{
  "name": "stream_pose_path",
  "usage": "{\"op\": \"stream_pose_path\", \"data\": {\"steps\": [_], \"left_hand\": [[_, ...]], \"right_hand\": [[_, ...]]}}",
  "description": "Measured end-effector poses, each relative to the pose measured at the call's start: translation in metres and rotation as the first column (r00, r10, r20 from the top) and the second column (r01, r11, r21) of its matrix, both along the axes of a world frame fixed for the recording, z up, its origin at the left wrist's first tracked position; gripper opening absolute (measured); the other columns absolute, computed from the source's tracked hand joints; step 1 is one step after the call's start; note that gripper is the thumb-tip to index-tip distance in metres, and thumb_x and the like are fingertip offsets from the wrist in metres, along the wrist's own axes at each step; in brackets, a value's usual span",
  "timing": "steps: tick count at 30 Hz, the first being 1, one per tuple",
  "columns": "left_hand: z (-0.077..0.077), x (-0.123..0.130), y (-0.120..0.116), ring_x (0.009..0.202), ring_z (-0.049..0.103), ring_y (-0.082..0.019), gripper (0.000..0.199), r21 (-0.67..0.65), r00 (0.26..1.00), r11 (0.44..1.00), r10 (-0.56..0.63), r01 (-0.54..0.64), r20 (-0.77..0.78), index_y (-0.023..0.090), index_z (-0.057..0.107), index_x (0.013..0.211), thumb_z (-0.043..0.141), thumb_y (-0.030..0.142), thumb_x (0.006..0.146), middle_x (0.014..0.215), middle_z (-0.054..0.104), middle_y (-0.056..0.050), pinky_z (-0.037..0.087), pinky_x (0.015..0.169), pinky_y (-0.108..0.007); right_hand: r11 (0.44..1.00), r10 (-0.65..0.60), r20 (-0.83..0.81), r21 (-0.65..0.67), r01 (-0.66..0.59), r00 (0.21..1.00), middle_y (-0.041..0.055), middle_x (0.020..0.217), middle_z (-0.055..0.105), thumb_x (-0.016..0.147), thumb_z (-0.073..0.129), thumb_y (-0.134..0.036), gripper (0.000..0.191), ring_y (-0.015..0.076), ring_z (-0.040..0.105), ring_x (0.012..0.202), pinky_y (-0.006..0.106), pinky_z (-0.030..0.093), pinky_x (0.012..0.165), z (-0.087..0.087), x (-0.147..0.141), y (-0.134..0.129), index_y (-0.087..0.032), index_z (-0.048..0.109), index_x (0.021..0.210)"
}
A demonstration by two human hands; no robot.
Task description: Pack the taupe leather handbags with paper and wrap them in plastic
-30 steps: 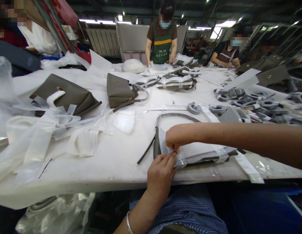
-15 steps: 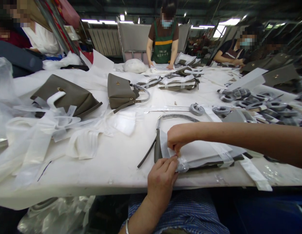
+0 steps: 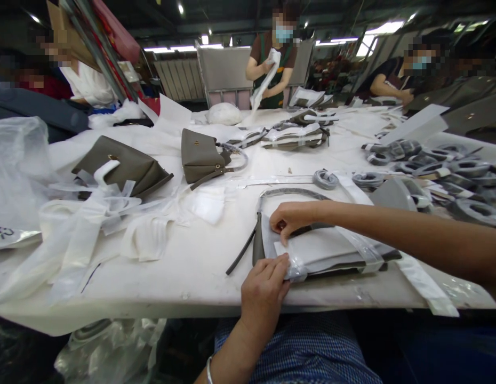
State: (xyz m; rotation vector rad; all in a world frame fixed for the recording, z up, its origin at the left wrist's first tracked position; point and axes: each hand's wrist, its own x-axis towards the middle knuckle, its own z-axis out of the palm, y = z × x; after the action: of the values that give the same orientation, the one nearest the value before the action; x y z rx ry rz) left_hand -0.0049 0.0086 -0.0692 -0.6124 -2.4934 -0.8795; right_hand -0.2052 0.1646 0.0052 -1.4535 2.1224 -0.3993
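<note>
Since the earlier frame, the right hand (image 3: 292, 217) has drawn back from the left fingertips, farther in over the work; across the table (image 3: 152, 288), a co-worker's (image 3: 254, 68) hands have risen with a white bundle (image 3: 268, 80).

The olive-grey bag (image 3: 257, 248) lies flat at the near edge of the table, directly before the person, perhaps so that both hands reach it easily; a folded white sheet (image 3: 326, 248) rests on it, probably as padding against rubbing. The left hand (image 3: 264, 285) lies at the sheet's near-left corner, fingers close together beside the clear tape (image 3: 297, 268), seemingly to keep that corner from shifting; whether the thumb pinches from below cannot be told. The right hand is narrowly curled, one digit pointing down to the sheet's edge; whether anything is caught in it cannot be told. A second band of tape (image 3: 371, 257) crosses the sheet nearer its right end, which likely keeps the layers together.

The wrapped handle (image 3: 274, 193) arches away on the far side, and a loose strap (image 3: 243, 252) trails left; both lie outside the taped part, perhaps to stay free of it; a wrapped coil (image 3: 326, 180) lies beyond the handle.
</note>
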Motion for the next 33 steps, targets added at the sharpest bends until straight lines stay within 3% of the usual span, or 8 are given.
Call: {"op": "stream_pose_path", "data": {"steps": [4, 8, 14, 17, 22, 27, 30, 33], "left_hand": [[0.002, 0.000, 0.000, 0.098, 0.062, -0.022, 0.062, -0.011, 1.000, 1.000, 0.005, -0.005, -0.026, 0.022, 0.056, 0.127, 0.078, 0.003, 0.072, 0.115, 0.070, -0.001, 0.057, 0.084, -0.033], [-0.001, 0.000, 0.000, 0.099, 0.062, -0.022, 0.064, 0.003, 0.999, 1.000, 0.000, 0.000, -0.044, 0.023, 0.057, 0.126, 0.079, 0.001, 0.069, 0.118, 0.069, 0.001, 0.058, 0.085, -0.033], [-0.005, 0.001, 0.000, 0.100, 0.061, -0.022, 0.069, 0.011, 0.998, 1.000, -0.001, 0.001, -0.060, 0.024, 0.054, 0.132, 0.077, 0.000, 0.071, 0.119, 0.069, 0.000, 0.057, 0.087, -0.034], [-0.006, 0.002, 0.001, 0.100, 0.060, -0.022, 0.072, 0.017, 0.999, 1.000, -0.003, 0.004, -0.044, 0.024, 0.052, 0.133, 0.077, -0.002, 0.070, 0.119, 0.069, 0.001, 0.057, 0.088, -0.034], [-0.005, 0.003, 0.002, 0.101, 0.061, -0.022, 0.069, 0.005, 0.999, 1.000, 0.009, -0.009, -0.040, 0.023, 0.052, 0.133, 0.075, -0.001, 0.073, 0.119, 0.068, -0.001, 0.058, 0.087, -0.034], [-0.006, 0.003, 0.001, 0.101, 0.061, -0.023, 0.067, -0.020, 0.999, 1.000, 0.002, -0.003, -0.051, 0.023, 0.052, 0.133, 0.074, 0.000, 0.074, 0.120, 0.068, -0.002, 0.057, 0.088, -0.036], [-0.006, 0.003, -0.001, 0.105, 0.060, -0.024, 0.067, -0.027, 0.998, 0.999, -0.023, 0.022, -0.052, 0.023, 0.051, 0.134, 0.074, 0.000, 0.075, 0.124, 0.066, -0.002, 0.056, 0.091, -0.037], [-0.005, 0.003, -0.001, 0.107, 0.059, -0.023, 0.062, -0.028, 0.997, 0.999, -0.034, 0.033, -0.063, 0.023, 0.054, 0.130, 0.073, 0.000, 0.075, 0.126, 0.065, -0.001, 0.055, 0.093, -0.036]], "right_hand": [[0.989, -0.144, -0.076, -0.045, 0.141, 0.987, -0.0006, 0.074, 0.063, 0.066, 0.082, -0.047, 0.038, 0.0121, 0.053, 0.065, 0.023, 0.038, 0.061, -0.007, -0.016, 0.008, -0.016, 0.065, 0.082], [0.949, -0.313, -0.059, -0.056, 0.310, 0.948, 0.0069, 0.090, 0.070, 0.076, 0.072, -0.040, 0.030, 0.0185, 0.062, 0.082, 0.028, 0.045, 0.075, -0.007, -0.025, 0.025, -0.015, 0.067, 0.092], [0.908, -0.418, -0.042, 0.014, 0.419, 0.908, 0.0115, 0.120, 0.068, 0.080, 0.059, -0.064, 0.064, 0.0264, 0.063, 0.104, 0.035, 0.046, 0.090, -0.010, 0.009, 0.036, -0.020, 0.062, 0.126], [0.865, -0.497, -0.010, 0.072, 0.497, 0.868, 0.0099, 0.108, 0.070, 0.068, 0.065, -0.072, 0.069, 0.0278, 0.062, 0.097, 0.035, 0.045, 0.084, -0.016, 0.020, 0.028, -0.019, 0.069, 0.112], [0.817, -0.573, 0.185, 0.053, 0.574, 0.799, 0.0017, 0.072, 0.064, 0.067, 0.063, -0.071, 0.057, 0.0164, 0.053, 0.068, 0.027, 0.041, 0.063, -0.033, 0.006, 0.021, -0.017, 0.070, 0.084], [0.797, -0.596, 0.094, -0.052, 0.602, 0.797, 0.0017, 0.060, 0.058, 0.079, 0.050, -0.070, 0.059, 0.0158, 0.050, 0.062, 0.029, 0.038, 0.063, -0.039, 0.003, 0.019, -0.014, 0.065, 0.067], [0.790, -0.600, 0.020, -0.146, 0.596, 0.800, 0.0072, 0.087, 0.072, 0.087, 0.045, -0.064, 0.056, 0.0222, 0.060, 0.084, 0.033, 0.043, 0.080, -0.025, 0.023, 0.023, -0.015, 0.072, 0.087], [0.822, -0.555, -0.115, -0.229, 0.522, 0.824, 0.0119, 0.135, 0.061, 0.088, 0.050, -0.063, 0.062, 0.0299, 0.053, 0.122, 0.041, 0.037, 0.105, -0.014, 0.056, 0.033, -0.020, 0.061, 0.131]]}}
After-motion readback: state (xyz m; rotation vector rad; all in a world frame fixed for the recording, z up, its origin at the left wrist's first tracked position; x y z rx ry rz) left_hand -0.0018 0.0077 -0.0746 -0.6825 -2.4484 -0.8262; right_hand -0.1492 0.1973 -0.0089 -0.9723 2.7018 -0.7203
